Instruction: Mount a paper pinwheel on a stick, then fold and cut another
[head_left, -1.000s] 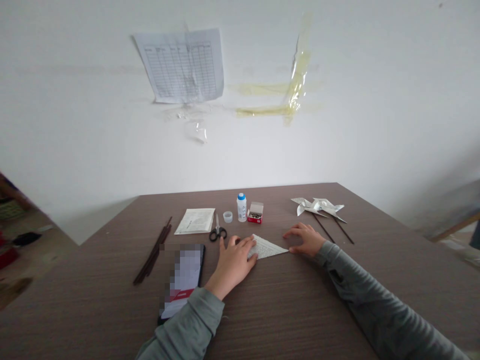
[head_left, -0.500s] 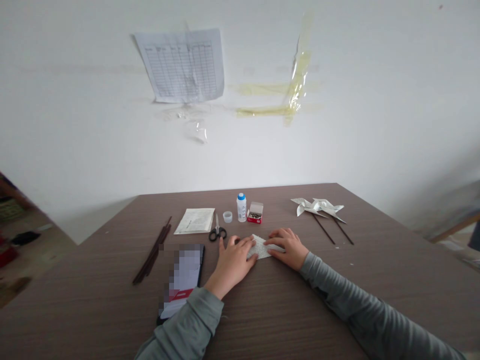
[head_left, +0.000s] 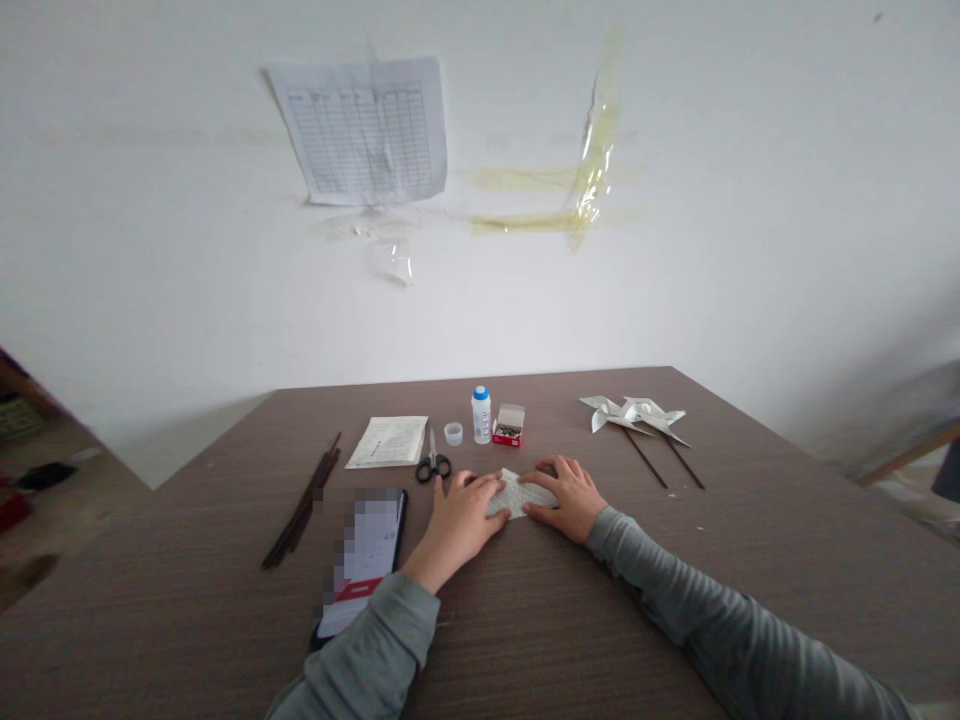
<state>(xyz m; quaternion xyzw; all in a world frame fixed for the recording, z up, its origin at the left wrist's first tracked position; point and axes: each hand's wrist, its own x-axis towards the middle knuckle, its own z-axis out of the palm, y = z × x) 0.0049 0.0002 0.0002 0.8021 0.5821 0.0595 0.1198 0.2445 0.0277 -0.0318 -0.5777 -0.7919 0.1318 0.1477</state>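
Head view, left to right. Blurred clutter on the floor at far left, too smeared to identify. On the brown wood-grain table [head_left: 187,610], a bundle of thin dark sticks [head_left: 304,497] lies angled near the left side. Just right of it is a phone [head_left: 366,555], screen pixelated. Behind that, a printed paper sheet [head_left: 388,442] lies flat, then black-handled scissors [head_left: 433,466], closed. Next along the back: small clear cup [head_left: 453,433], upright glue bottle [head_left: 481,412] with blue cap, open red box of small metal pins [head_left: 508,426].

Left hand [head_left: 457,528], grey sleeve, lies flat over the left end of a folded printed paper piece [head_left: 516,495]. Right hand [head_left: 566,498], grey sleeve, lies flat on its right end. Neither hand is closed or pinching; both are open, fingers spread, pressing the paper to the table, near the front of the scissors.

Far right: two white paper pinwheels [head_left: 634,415] on dark sticks [head_left: 651,458], well apart from the right hand. Gridded paper chart [head_left: 365,130] taped on the wall above.
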